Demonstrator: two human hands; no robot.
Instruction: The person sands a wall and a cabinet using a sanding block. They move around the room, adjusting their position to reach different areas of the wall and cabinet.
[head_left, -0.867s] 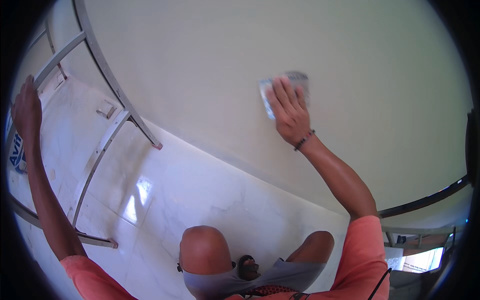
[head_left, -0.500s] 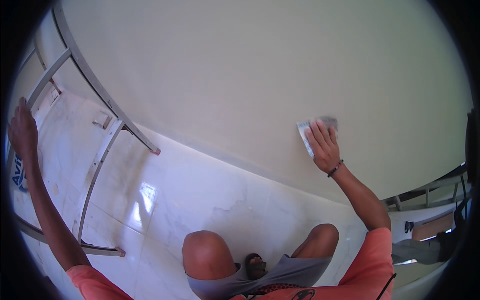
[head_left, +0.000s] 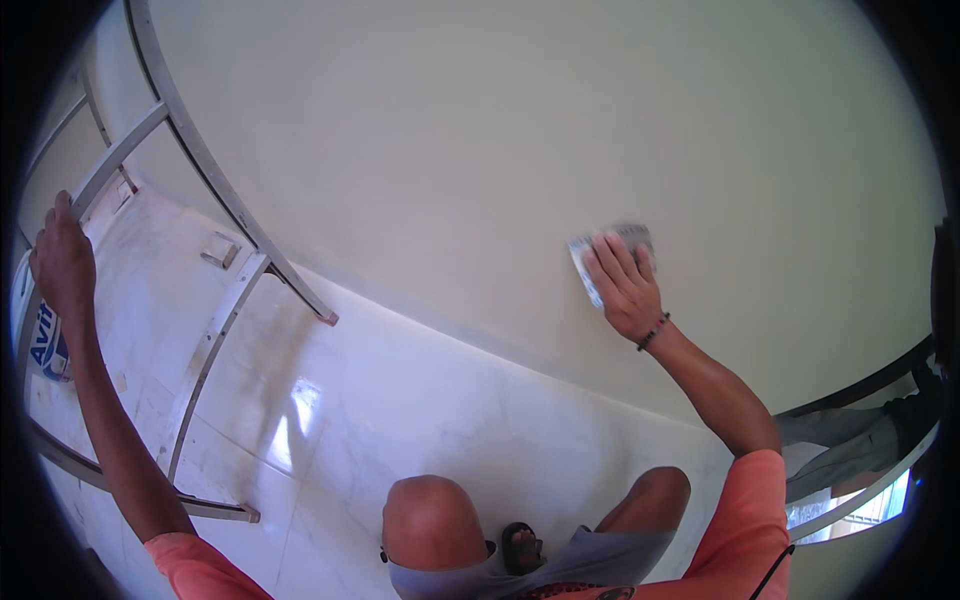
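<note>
My right hand (head_left: pixel 626 285), with a beaded bracelet at its wrist, presses a creased sheet that looks like sandpaper (head_left: pixel 583 265) flat against the pale wall (head_left: pixel 420 170). Grey and printed whitish parts of the sheet stick out around my fingers, slightly blurred. Off to the left, my left hand (head_left: pixel 63 262) is closed on the frame of a metal ladder (head_left: pixel 233 212), near one of its crossbars. What its fingers wrap round is partly hidden.
A white and blue bucket (head_left: pixel 50 345) stands beyond my left forearm. On the glossy marbled floor (head_left: pixel 400 400) by the ladder lies a small squarish piece (head_left: pixel 220 250). At the far right another person's grey-trousered legs (head_left: pixel 845 450) show. My bent knees are below.
In the picture, my right hand and the sheet sit slightly further left and up on the wall. My view has shifted a little, moving ladder and floor rightward. My left hand keeps its hold.
</note>
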